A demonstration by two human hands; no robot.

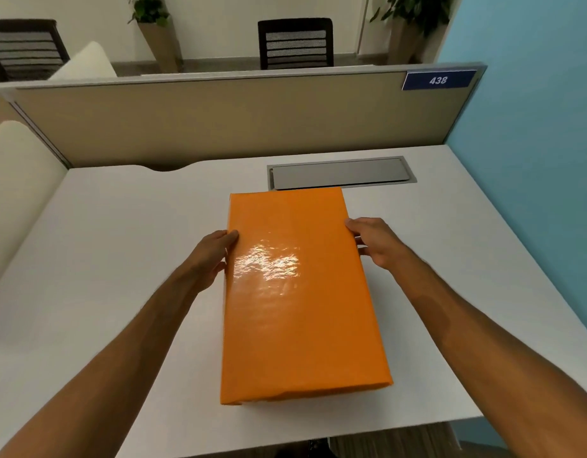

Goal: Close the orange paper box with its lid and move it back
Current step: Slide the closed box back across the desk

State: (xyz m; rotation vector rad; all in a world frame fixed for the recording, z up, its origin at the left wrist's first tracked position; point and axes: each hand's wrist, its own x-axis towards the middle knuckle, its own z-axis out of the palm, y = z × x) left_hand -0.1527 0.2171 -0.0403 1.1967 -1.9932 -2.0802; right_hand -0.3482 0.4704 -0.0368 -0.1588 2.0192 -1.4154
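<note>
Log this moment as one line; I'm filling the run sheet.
lid: on orange paper box | left hand: gripping left side | right hand: gripping right side | box: on desk

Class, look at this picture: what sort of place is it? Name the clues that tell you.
Probably an open-plan office workstation. A white desk has a cable hatch set into it, a partition behind it carries a number plate reading 438, and a chair stands beyond.

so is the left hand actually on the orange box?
Touching. The head view shows the left hand pressed flat against the left side of the orange box, thumb on its top edge.
</note>
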